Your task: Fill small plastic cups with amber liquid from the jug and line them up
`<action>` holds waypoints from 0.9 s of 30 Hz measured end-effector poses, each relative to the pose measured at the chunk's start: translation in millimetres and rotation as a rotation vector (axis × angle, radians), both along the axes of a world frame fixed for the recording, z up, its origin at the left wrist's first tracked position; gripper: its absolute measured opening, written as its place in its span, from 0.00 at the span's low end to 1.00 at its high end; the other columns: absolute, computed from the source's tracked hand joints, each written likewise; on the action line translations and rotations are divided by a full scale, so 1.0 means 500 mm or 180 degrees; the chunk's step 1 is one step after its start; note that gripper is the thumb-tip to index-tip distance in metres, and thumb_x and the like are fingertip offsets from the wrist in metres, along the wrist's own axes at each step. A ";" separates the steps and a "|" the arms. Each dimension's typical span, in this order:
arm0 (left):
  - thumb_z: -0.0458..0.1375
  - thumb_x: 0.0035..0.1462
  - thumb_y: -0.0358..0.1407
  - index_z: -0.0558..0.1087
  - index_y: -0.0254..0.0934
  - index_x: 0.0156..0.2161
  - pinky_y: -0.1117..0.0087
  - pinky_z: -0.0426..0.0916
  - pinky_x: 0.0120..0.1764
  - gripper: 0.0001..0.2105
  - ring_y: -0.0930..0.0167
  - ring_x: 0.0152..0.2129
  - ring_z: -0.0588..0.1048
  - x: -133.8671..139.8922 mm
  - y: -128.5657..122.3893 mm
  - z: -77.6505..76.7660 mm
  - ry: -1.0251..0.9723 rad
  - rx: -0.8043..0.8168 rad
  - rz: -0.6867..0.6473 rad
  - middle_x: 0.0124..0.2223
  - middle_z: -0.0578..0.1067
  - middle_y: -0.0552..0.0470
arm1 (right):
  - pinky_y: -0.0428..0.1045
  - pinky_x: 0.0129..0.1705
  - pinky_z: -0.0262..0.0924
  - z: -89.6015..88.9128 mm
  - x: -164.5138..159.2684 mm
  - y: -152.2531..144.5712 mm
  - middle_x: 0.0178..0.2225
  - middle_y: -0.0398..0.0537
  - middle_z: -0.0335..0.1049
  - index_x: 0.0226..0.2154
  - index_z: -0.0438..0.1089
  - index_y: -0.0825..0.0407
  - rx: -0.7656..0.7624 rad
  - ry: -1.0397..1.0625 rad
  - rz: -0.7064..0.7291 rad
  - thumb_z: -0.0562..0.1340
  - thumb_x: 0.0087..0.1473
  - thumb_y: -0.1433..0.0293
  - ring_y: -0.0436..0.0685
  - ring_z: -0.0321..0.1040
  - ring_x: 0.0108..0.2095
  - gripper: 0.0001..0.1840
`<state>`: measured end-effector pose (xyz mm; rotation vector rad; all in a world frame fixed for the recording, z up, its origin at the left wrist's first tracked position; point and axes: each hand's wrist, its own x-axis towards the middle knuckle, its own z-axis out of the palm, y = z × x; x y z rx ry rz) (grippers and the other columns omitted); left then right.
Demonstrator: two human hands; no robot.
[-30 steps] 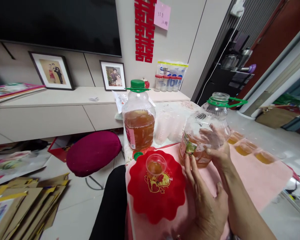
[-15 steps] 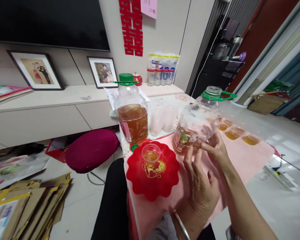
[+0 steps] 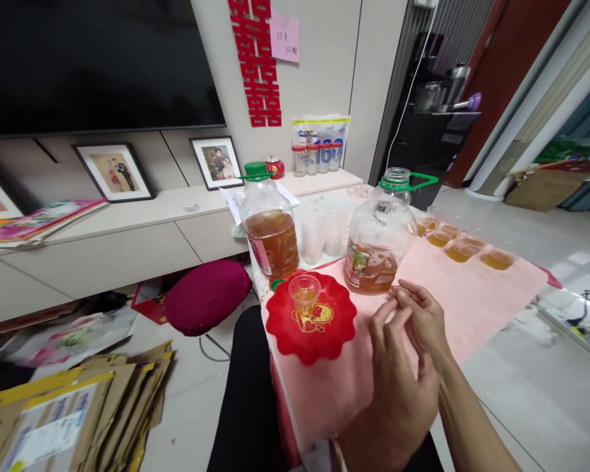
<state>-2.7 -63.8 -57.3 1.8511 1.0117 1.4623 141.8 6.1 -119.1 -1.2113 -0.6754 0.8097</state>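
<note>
A large clear plastic jug (image 3: 373, 262) stands upright on the pink cloth. Its neck is uncapped, with a green handle ring, and amber liquid fills the lower part. Just in front of it my right hand (image 3: 425, 318) is raised, fingers loosely extended and holding nothing visible. My left hand (image 3: 398, 387) is nearer me, fingers bent but apart; its fingertips overlap the right hand in view, and I cannot tell whether they touch. To their left, a small clear plastic cup (image 3: 305, 295) with some amber liquid sits on a red scalloped plate (image 3: 288, 334).
A second jug (image 3: 273, 242), green-capped, stands behind the plate. Stacked clear cups (image 3: 324, 233) sit between the jugs. Several filled cups (image 3: 465, 248) line the table's far right edge. A maroon stool (image 3: 209, 298) and flattened cardboard (image 3: 118, 406) are at left.
Both hands have come away from the uncapped jug and sit closer to me. The view has shifted up and left. The cup on the plate stays put.
</note>
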 end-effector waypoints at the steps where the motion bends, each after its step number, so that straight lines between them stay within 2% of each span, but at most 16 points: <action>1: 0.55 0.50 0.19 0.63 0.43 0.65 0.70 0.68 0.68 0.36 0.71 0.65 0.68 -0.020 0.001 0.007 -0.0017 0.0063 0.0137 0.64 0.69 0.46 | 0.55 0.44 0.74 -0.001 0.000 0.001 0.45 0.46 0.76 0.49 0.73 0.52 0.0015 0.0036 0.0011 0.68 0.63 0.61 0.54 0.75 0.41 0.16; 5: 0.56 0.58 0.24 0.67 0.40 0.60 0.63 0.70 0.65 0.25 0.68 0.62 0.70 -0.116 0.045 0.036 0.0111 0.0387 0.0937 0.62 0.68 0.43 | 0.53 0.41 0.74 -0.004 -0.002 0.000 0.42 0.45 0.76 0.48 0.73 0.53 0.0062 0.0113 0.0039 0.67 0.63 0.61 0.52 0.74 0.38 0.15; 7: 0.59 0.59 0.27 0.67 0.40 0.60 0.60 0.70 0.65 0.24 0.67 0.62 0.70 -0.167 0.079 0.049 0.0224 0.0493 0.1376 0.62 0.68 0.44 | 0.53 0.40 0.74 -0.005 -0.004 -0.002 0.41 0.44 0.76 0.47 0.73 0.53 0.0081 0.0121 0.0047 0.67 0.63 0.60 0.52 0.74 0.37 0.15; 9: 0.62 0.58 0.31 0.65 0.39 0.63 0.54 0.69 0.66 0.28 0.62 0.64 0.68 -0.210 0.112 0.057 0.0282 0.0408 0.1607 0.65 0.66 0.41 | 0.52 0.40 0.73 -0.005 -0.005 -0.002 0.41 0.44 0.76 0.47 0.73 0.53 0.0100 0.0114 0.0050 0.67 0.64 0.60 0.51 0.74 0.36 0.15; 12: 0.65 0.54 0.38 0.62 0.35 0.67 0.46 0.64 0.69 0.36 0.56 0.66 0.65 -0.252 0.151 0.057 0.0332 -0.0153 0.1528 0.67 0.62 0.36 | 0.52 0.40 0.73 -0.007 -0.007 0.000 0.41 0.44 0.75 0.47 0.73 0.53 0.0117 0.0096 0.0049 0.67 0.64 0.59 0.51 0.73 0.36 0.15; 15: 0.64 0.50 0.42 0.56 0.31 0.71 0.46 0.59 0.72 0.45 0.53 0.68 0.63 -0.265 0.176 0.051 0.0364 -0.0813 0.1297 0.68 0.60 0.34 | 0.52 0.40 0.73 -0.010 -0.008 0.003 0.41 0.44 0.75 0.47 0.73 0.53 0.0101 0.0054 0.0047 0.67 0.64 0.59 0.51 0.73 0.36 0.16; 17: 0.63 0.47 0.44 0.52 0.28 0.72 0.46 0.57 0.73 0.50 0.53 0.69 0.62 -0.264 0.188 0.046 0.0342 -0.1068 0.1156 0.69 0.59 0.33 | 0.52 0.40 0.73 -0.010 -0.009 0.003 0.42 0.45 0.75 0.47 0.73 0.53 0.0075 -0.0006 0.0060 0.67 0.64 0.59 0.52 0.73 0.37 0.16; 21: 0.64 0.41 0.49 0.48 0.23 0.73 0.46 0.60 0.72 0.58 0.50 0.66 0.65 -0.258 0.211 0.035 0.0156 -0.1305 0.0939 0.68 0.61 0.29 | 0.54 0.42 0.74 -0.007 -0.012 0.002 0.44 0.46 0.76 0.48 0.73 0.52 0.0030 -0.0207 0.0119 0.67 0.64 0.59 0.53 0.74 0.40 0.16; 27: 0.66 0.32 0.52 0.46 0.28 0.73 0.43 0.66 0.67 0.64 0.48 0.63 0.70 -0.260 0.242 0.011 -0.0166 -0.1798 0.0649 0.66 0.66 0.28 | 0.55 0.44 0.74 -0.003 -0.020 0.002 0.45 0.47 0.76 0.48 0.73 0.52 -0.0007 -0.0416 0.0162 0.67 0.64 0.59 0.54 0.74 0.41 0.16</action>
